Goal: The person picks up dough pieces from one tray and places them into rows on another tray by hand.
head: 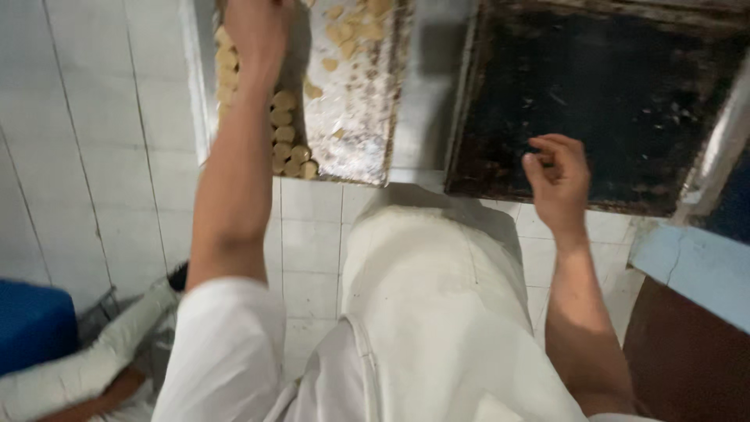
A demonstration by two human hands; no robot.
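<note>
Head view looks down over the person's white apron (437,312) and white sleeves to a white tiled floor (312,234). At the lower left another person's arm in a pale sleeve (117,344) lies beside a blue block-shaped thing (31,320); at the right edge sits a pale blue ledge (687,266) over a brown panel. Farther out, the right hand (558,180) hovers at the near edge of a dark, blackened baking tray (625,101), its grip curled loosely with fingertips pinched; whether anything small is between them cannot be told. Farthest, the left hand (254,31) reaches onto a floured metal tray (359,117), fingers closed down among the round dough pieces (285,133) stacked along its left side, apparently grasping some. The work in hand looks like lifting dough rounds from the floured tray. No packages, labels or signs show.
</note>
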